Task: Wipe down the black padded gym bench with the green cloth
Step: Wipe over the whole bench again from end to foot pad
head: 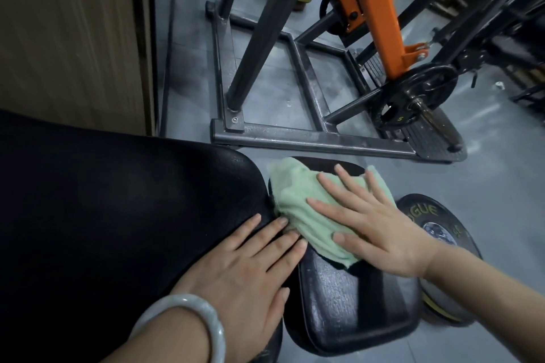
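My right hand (380, 227) presses the green cloth (318, 209) flat-fingered on the small seat pad (354, 303), left hand (244, 268) flat on the long backrest pad (118, 200) stretching away leftward, unwiped.

Green cloth (306, 209) partly hidden under right hand (380, 233). Desk (118, 215) cut off at left and bottom edges. Weight plate (439, 227) lettering half-hidden behind seat pad (354, 303); bkgd blurred.
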